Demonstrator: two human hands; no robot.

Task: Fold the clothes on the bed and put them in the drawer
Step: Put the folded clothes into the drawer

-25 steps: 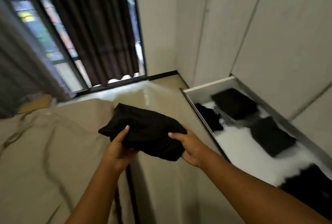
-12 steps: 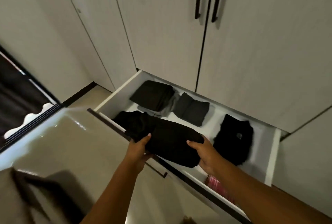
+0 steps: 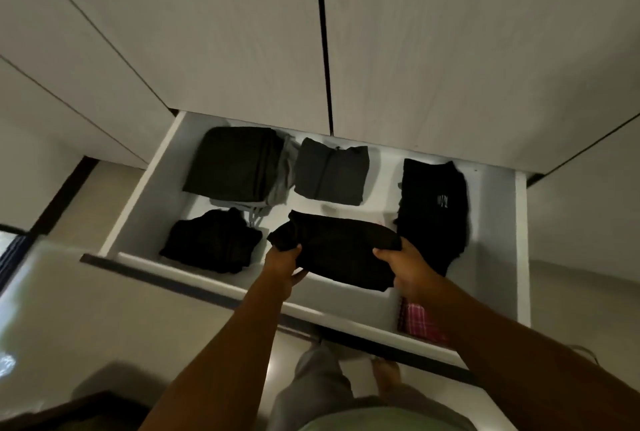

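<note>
Both hands, left hand (image 3: 284, 266) and right hand (image 3: 410, 268), grip the folded black garment (image 3: 341, 250) over the open drawer (image 3: 523, 240).

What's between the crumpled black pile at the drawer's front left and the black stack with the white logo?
The folded black garment, gripped by the left hand and right hand, as the head view shows.

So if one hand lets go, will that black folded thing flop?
Probably flops: the folded black garment droops at its corner past the left hand. Likely light: that hand and the right hand hold it by the edges only.
</note>
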